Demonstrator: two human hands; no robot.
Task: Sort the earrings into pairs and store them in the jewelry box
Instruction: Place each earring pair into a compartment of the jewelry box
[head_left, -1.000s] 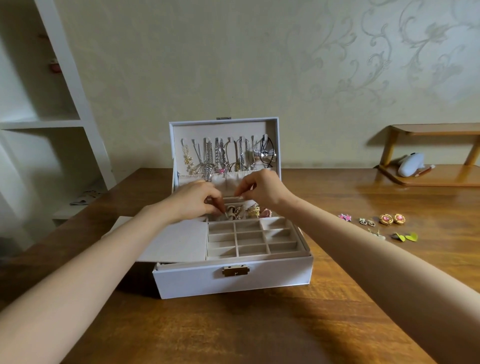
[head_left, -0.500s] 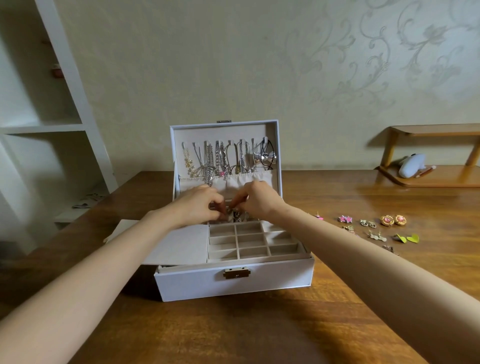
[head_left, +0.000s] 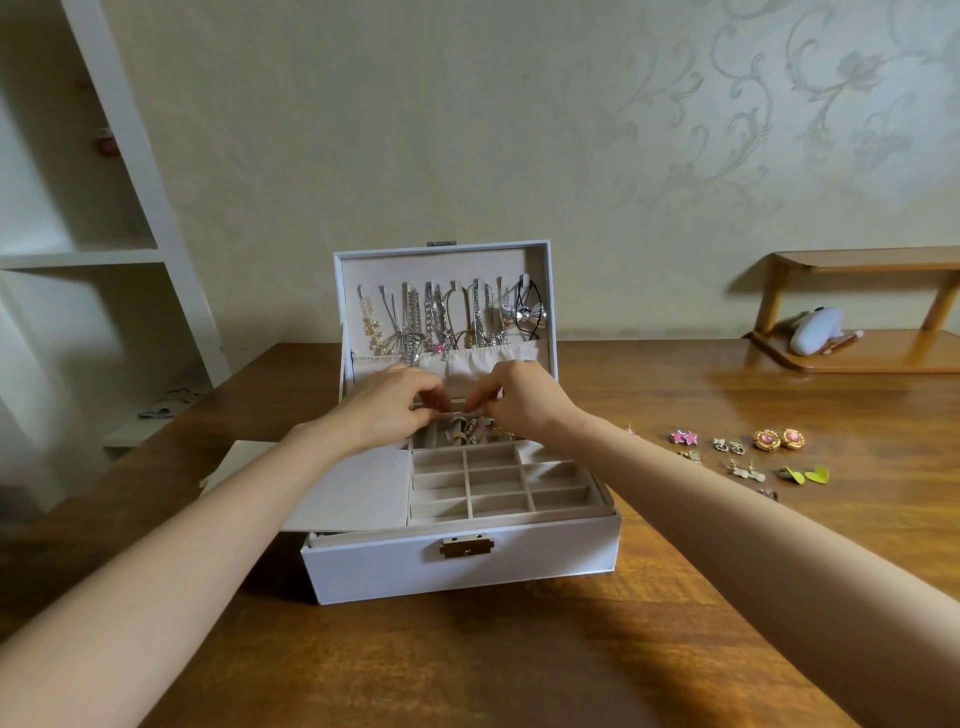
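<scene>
Both your hands sit over the back row of the jewelry box (head_left: 467, 571) tray. Your left hand (head_left: 384, 410) and right hand (head_left: 524, 405) have their fingers curled, tips nearly meeting. Whether they pinch an earring I cannot tell; it is too small. Stored earrings (head_left: 467, 434) lie just under your fingertips. The unsorted ones lie on the surface (head_left: 519, 649) to the right of the box, well apart from both hands: pink star earrings (head_left: 684, 437), gold round earrings (head_left: 777, 439) and green heart earrings (head_left: 802, 474). Your right hand is the nearer, so I judge it should reach for them. No writing is readable, even on the brass clasp (head_left: 466, 547).
</scene>
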